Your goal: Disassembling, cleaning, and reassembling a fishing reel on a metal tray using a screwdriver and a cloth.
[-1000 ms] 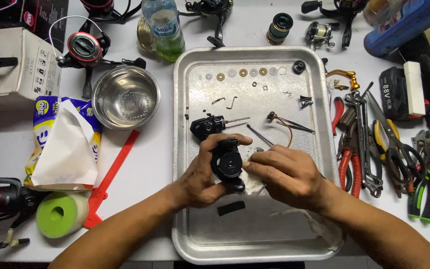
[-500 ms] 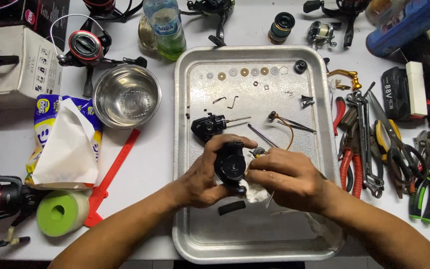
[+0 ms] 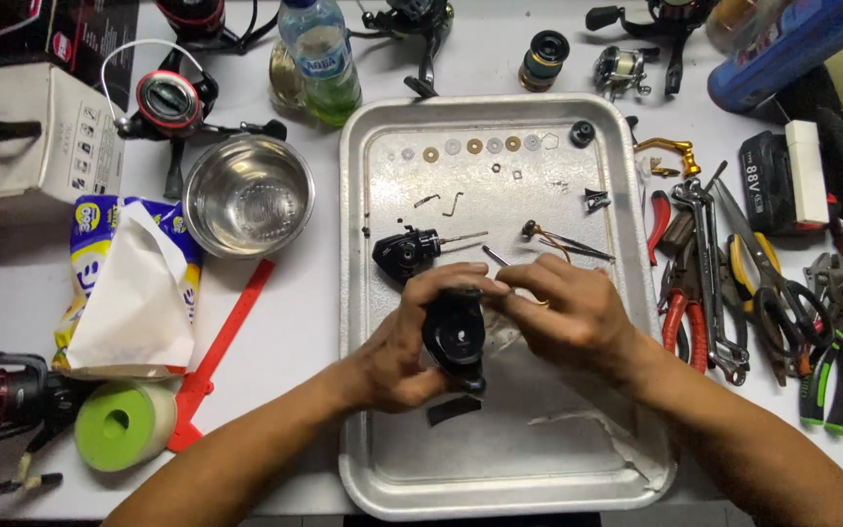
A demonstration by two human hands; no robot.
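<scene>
Centre of frame: glossy black rounded plastic reel body (image 3: 455, 337), held over the dull, scuffed rectangular aluminium tray (image 3: 382, 429). Left hand (image 3: 404, 351) wraps it from the left side, fingers curled shut around the housing, thumb across the top edge. Right hand (image 3: 570, 314) comes in from the right, fingertips (image 3: 511, 288) pinched together at the body's upper right corner (what they pinch is too small to tell). Body sits between both hands, round face towards the camera.

In the tray: second black reel part with thin metal shaft (image 3: 408, 252) just above the left hand, row of small flat metal washers (image 3: 470, 146) along the top, small black flat piece (image 3: 453, 410) below the hands.

Outside the tray: shiny round steel bowl (image 3: 248, 195) upper left, red-handled pliers (image 3: 680, 317) right, green foam roll (image 3: 124, 426) lower left.
</scene>
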